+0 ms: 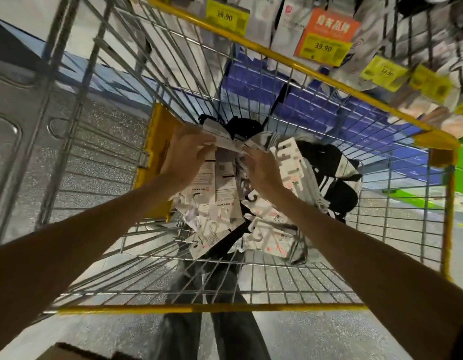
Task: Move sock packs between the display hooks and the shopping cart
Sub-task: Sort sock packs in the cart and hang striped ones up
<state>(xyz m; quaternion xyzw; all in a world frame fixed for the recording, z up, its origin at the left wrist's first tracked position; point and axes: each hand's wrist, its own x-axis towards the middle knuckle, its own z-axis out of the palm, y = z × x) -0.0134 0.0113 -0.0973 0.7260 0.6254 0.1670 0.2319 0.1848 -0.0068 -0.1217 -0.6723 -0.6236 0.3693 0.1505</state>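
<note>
left hand and right hand both down in the shopping cart, fingers grasping white sock packs atop the pile

Yellow price tag reads 39.90 — likewise the orange sign's tag.

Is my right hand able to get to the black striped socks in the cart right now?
Probably yes. The black striped socks lie uncovered on top of the pile, beside the right hand, which is down inside the cart; only flat white packs lie between them.
</note>
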